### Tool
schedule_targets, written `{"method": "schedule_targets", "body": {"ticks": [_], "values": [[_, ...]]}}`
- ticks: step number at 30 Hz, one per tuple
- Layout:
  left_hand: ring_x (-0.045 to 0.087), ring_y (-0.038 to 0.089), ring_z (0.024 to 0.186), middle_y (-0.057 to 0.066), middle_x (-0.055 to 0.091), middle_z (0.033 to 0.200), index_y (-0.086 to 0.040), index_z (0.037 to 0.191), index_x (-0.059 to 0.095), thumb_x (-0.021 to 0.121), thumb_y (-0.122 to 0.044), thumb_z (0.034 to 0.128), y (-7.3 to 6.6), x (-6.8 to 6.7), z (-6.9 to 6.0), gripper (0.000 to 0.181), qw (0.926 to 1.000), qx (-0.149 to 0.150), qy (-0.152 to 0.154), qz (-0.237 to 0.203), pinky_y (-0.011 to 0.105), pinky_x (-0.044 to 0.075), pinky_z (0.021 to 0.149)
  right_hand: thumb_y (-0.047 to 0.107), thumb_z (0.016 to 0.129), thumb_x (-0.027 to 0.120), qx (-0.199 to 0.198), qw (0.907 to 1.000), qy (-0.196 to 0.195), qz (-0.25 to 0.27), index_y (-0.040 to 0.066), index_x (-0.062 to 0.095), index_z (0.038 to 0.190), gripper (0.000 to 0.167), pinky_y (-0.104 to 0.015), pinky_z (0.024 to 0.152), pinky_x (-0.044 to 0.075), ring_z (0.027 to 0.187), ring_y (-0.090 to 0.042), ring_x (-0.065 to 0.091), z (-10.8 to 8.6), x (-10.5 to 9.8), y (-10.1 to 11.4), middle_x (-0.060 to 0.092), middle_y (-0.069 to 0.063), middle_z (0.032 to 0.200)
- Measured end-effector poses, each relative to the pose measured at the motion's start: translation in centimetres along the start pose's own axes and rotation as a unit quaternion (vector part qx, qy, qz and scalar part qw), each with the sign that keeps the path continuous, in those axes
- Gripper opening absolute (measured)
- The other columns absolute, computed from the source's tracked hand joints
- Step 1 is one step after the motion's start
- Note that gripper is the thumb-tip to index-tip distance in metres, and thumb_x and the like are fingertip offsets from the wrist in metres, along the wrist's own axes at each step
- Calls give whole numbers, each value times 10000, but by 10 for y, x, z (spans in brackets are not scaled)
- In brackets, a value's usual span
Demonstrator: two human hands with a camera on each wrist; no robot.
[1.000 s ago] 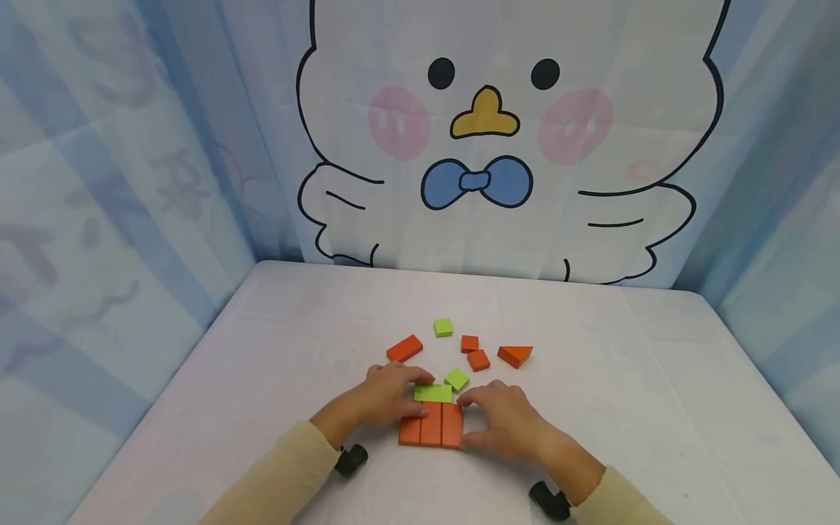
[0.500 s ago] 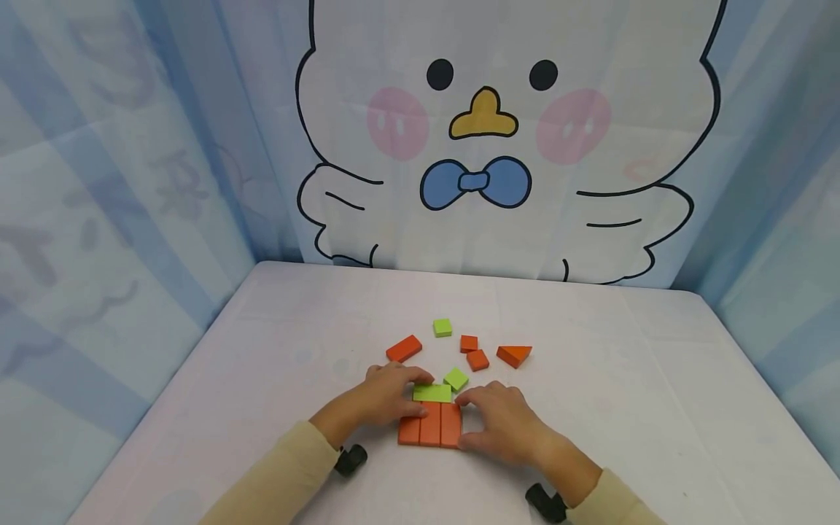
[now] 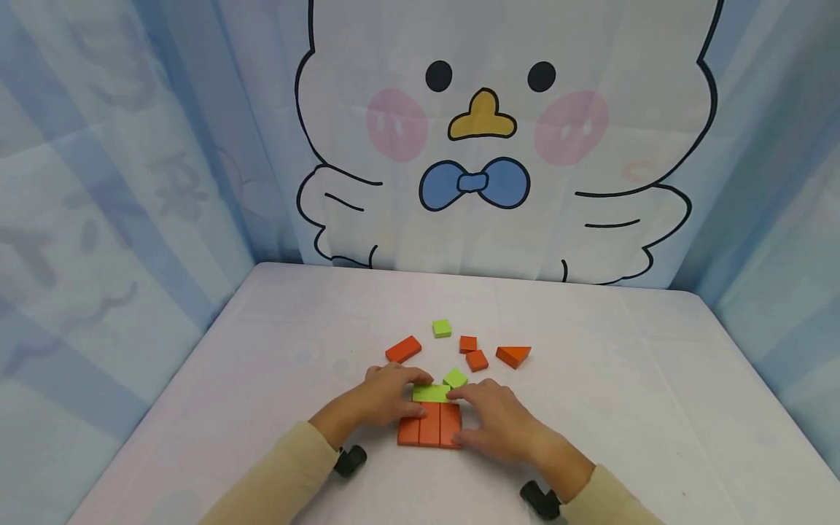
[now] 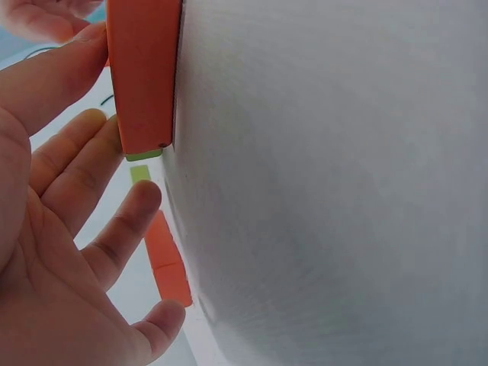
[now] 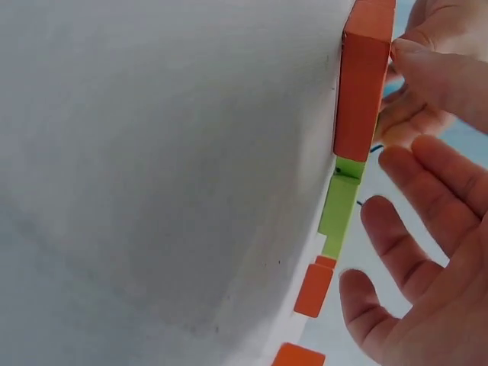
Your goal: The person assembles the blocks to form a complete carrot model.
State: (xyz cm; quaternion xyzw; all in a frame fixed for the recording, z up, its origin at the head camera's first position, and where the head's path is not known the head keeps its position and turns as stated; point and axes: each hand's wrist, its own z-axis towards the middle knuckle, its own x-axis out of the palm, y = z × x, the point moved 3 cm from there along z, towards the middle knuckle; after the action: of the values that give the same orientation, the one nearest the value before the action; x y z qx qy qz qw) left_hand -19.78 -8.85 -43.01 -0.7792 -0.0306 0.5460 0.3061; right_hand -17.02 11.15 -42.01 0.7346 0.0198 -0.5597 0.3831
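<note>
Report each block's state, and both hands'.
Three long orange blocks: flat, side by side
Long green block: flat, along the row's far edge
Nearer small green block: turned askew
Farther small green block: set apart
Two small orange blocks: close together
Lone long orange block: angled, apart
Orange triangle: flat
Left hand: thumb on the row
Right hand: at the row's right

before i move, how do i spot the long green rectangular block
On the white table, find three orange rectangular blocks side by side between the left hand and right hand. The green rectangular block lies along their far edge, longer than both small, squarish green blocks.
</note>
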Motion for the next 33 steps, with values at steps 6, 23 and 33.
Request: {"method": "schedule_targets", "body": {"ticks": [6,23,33], "values": [[516,194,1200,-51,639,1268,-193,1323,636,780,-374,877,-1,0,6,502,10000,42,48,11,510,310,1038,268,893,758,-103,9999,103,3,121,646,1283,432,-475,937,455,1086,-206,519,4,2,0,639,16,1203],[524,226,1161,22,580,1367,-192,1459,505,718,-263,941,6,-31,73,564,9966,-516,-618,-146,468,421,1006,258,888,749,86,9997,180,140,115,647,1259,410,-469,905,425,1044,-204,514,2,5,5,628,31,1179],[512,323,1224,102,532,1412,-216,1446,527,674,-180,961,4,-28,102,508,9928,-780,-817,-407,514,426,1026,278,890,735,125,9997,213,-89,140,657,1246,390,-453,908,423,1025,-175,512,5,4,5,632,64,1154]]}}
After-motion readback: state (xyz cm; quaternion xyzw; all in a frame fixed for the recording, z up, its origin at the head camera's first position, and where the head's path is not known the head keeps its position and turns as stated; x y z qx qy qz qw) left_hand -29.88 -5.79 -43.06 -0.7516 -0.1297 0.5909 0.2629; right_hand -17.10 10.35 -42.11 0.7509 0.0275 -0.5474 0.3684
